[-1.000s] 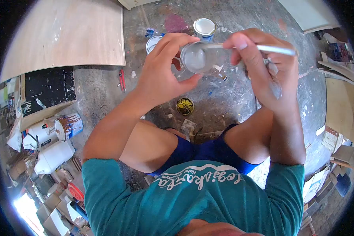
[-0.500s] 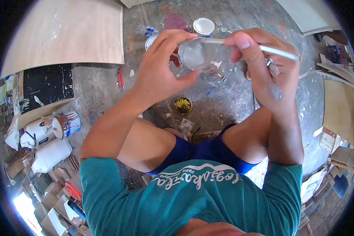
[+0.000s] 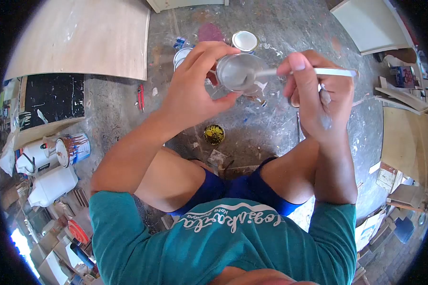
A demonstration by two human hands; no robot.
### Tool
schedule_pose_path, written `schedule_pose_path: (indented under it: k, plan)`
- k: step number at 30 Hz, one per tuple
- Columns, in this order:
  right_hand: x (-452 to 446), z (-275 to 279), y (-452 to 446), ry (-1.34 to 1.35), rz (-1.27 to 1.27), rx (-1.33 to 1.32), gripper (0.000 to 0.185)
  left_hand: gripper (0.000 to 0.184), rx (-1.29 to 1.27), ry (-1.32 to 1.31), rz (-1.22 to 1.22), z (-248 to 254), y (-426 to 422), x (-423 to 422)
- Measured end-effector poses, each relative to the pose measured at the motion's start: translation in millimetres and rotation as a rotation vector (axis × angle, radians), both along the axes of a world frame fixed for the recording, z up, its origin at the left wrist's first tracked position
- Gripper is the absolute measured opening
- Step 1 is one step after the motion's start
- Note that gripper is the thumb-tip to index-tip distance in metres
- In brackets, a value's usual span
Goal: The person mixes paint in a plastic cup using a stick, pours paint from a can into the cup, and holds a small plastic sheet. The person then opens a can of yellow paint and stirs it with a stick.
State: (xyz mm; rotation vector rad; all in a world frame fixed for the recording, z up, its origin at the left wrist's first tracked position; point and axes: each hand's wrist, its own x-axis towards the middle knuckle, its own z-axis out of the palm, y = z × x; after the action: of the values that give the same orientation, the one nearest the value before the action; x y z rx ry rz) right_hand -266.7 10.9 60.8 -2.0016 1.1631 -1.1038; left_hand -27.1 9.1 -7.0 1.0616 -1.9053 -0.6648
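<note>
My left hand (image 3: 195, 85) is wrapped round a clear plastic cup (image 3: 242, 71), tilted so that its mouth shows. A whitish substance lies inside the cup. My right hand (image 3: 321, 90) pinches a thin white stick (image 3: 335, 72), whose far end reaches into the cup; the tip is blurred. White smears mark the skin of my right hand. Beyond the cup, a white-topped can (image 3: 245, 41) stands on the floor, and a second can (image 3: 181, 57) is partly hidden behind my left hand.
Between my legs and the cup, a small round container with yellow and black stains (image 3: 214, 134) sits on the floor. A red tool (image 3: 141, 98) lies to the left, near a wooden panel (image 3: 81, 38). Paint-streaked can (image 3: 73, 149) and white jug (image 3: 53, 186) are at far left.
The stick and my right hand have moved a little lower, and the stick's far end is now further into the cup. The view has shifted slightly.
</note>
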Motion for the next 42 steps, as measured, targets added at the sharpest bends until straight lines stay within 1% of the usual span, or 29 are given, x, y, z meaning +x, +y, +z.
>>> schedule_pose_path:
  k: [1, 4, 5, 8, 11, 14, 17, 20, 23, 26, 29, 32, 35, 38, 41, 42]
  plan:
    - [2, 0, -1, 0.012, -0.062, -0.048, 0.020, 0.068, -0.004, 0.004, 0.002, 0, 1, 0]
    - [6, -7, -5, -0.092, 0.173, -0.153, 0.018, 0.068, -0.010, 0.024, 0.003, -1, 0, 1]
    - [4, -3, -1, -0.081, 0.207, -0.010, 0.016, 0.068, -0.009, 0.031, 0.004, -1, -1, 1]
    - [5, 3, 1, 0.085, -0.024, -0.074, 0.015, 0.073, 0.014, -0.047, -0.002, 5, 1, 3]
    - [10, -5, -7, -0.054, 0.134, -0.260, 0.018, 0.066, -0.008, 0.020, 0.013, 1, 1, 0]
    - [2, -2, 0, 0.099, 0.177, -0.104, 0.031, 0.066, -0.022, -0.014, -0.002, 2, 1, 1]
    - [3, 0, -2, 0.124, 0.037, -0.121, 0.029, 0.065, -0.019, 0.001, -0.011, -1, 1, -1]
    - [0, -3, -2, 0.061, 0.224, 0.039, 0.028, 0.069, 0.126, -0.081, -0.049, -3, 1, 3]
    - [-5, -1, -3, 0.275, 0.083, 0.093, 0.028, 0.068, 0.200, -0.084, -0.122, -15, 4, 2]
    - [0, -21, -11, 0.024, 0.161, -0.106, 0.027, 0.069, 0.244, -0.099, -0.150, -19, 7, -3]
    - [-5, -7, -4, 0.218, 0.230, 0.150, 0.026, 0.069, 0.230, -0.097, -0.157, -20, 5, -4]
    - [-5, -10, -7, 0.293, 0.027, -0.045, 0.026, 0.069, 0.183, -0.106, -0.163, -20, 4, -4]
    - [0, -17, -9, 0.020, 0.210, -0.040, 0.024, 0.069, 0.189, -0.078, -0.150, -21, 4, -4]
    - [-5, -9, -3, 0.186, 0.105, 0.076, 0.025, 0.069, 0.185, -0.094, -0.165, -18, 4, -4]
    - [-6, -10, -10, 0.212, 0.093, -0.089, 0.026, 0.068, 0.144, -0.095, -0.155, -20, 3, -4]
    - [-6, -9, -8, 0.175, 0.131, -0.034, 0.026, 0.068, 0.164, -0.093, -0.149, -19, 3, -4]
